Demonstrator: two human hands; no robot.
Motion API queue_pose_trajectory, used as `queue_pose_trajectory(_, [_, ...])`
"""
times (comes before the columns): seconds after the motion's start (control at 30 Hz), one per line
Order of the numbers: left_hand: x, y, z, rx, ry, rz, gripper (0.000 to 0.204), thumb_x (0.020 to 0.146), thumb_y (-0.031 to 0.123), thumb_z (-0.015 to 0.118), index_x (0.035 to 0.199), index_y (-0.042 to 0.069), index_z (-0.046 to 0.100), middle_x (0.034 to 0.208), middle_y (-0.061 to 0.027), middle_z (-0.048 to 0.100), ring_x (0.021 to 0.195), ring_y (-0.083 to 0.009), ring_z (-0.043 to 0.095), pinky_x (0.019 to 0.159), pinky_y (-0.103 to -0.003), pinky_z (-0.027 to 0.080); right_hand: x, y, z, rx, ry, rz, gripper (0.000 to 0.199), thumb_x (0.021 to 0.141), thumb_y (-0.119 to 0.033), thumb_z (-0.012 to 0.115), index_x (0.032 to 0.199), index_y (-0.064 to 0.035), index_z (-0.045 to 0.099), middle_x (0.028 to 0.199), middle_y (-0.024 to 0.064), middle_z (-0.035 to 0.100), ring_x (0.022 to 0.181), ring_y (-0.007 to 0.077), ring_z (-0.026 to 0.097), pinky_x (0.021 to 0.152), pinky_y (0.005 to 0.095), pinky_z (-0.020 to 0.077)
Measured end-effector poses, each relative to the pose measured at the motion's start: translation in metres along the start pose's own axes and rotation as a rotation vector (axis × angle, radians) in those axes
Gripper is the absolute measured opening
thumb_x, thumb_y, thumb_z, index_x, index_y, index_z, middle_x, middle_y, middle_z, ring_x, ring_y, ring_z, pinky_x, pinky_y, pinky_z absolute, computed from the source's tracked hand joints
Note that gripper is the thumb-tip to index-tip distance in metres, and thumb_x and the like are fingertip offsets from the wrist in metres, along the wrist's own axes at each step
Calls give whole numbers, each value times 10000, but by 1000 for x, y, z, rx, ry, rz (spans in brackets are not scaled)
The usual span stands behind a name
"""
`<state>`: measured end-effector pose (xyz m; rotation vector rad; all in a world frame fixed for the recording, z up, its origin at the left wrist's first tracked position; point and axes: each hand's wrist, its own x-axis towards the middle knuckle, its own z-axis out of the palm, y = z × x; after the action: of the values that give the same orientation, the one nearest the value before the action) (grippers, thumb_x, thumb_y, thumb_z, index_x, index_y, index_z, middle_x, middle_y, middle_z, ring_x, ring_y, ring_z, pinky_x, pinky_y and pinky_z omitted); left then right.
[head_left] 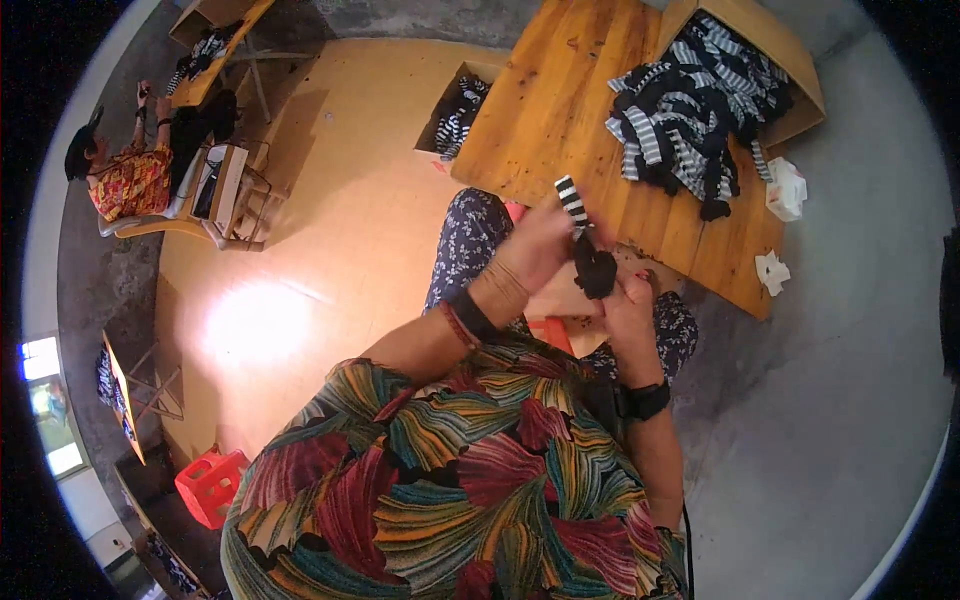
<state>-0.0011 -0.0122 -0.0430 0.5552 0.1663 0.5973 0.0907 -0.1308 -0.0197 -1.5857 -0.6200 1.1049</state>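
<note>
Head view shows my left hand [540, 245] and right hand [628, 300] closed on one black-and-white striped sock [588, 245]; its long axis runs up-left from my right fingers, striped end poking above my left fingers; the desk [540, 110] lies just beyond, sock pile [680, 120] farther up-right.

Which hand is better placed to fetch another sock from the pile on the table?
Probably the right hand: it is on the side nearer the striped sock pile. Both hands hold the black-and-white sock, and the left hand grips its striped end.
</note>
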Motion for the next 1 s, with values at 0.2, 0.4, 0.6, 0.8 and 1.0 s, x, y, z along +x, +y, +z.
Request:
queue_pose_trajectory(0.2, [16,20,3,-69,88,-76,292,807,186,566,1058,61,487,751,-106,579,736,-276,592,715,-412,484,0,5,-6,-164,-53,-94,181,826,-137,482,743,5,557,569,-20,472,510,55,413,457,223,336])
queue_pose_trajectory(0.4, [21,29,-5,-145,265,28,167,820,120,538,971,61,497,654,-73,533,652,-231,574,637,-378,499,-28,-2,-29,-463,-22,-214,213,813,-139,495,685,29,519,537,13,453,509,80,426,471,241,348])
queue_pose_trajectory(0.6, [22,26,-2,-12,348,137,219,815,92,547,1015,50,469,668,-43,472,656,-226,546,664,-387,483,-31,3,-23,-667,47,-330,234,835,-164,490,712,32,523,564,57,511,527,108,474,503,263,389])
queue_pose_trajectory(0.8, [19,25,-4,-98,355,114,235,803,57,554,1018,26,463,678,-57,478,658,-231,527,685,-395,483,-27,13,-26,-606,87,-299,266,847,-221,458,732,12,514,634,206,492,561,343,497,507,371,383])
queue_pose_trajectory(1.0, [18,18,3,-154,419,92,236,779,18,562,988,49,458,666,-71,500,591,-213,527,608,-364,496,-23,15,-27,-580,76,-254,263,847,-225,465,736,8,514,623,205,490,555,341,497,503,375,381])
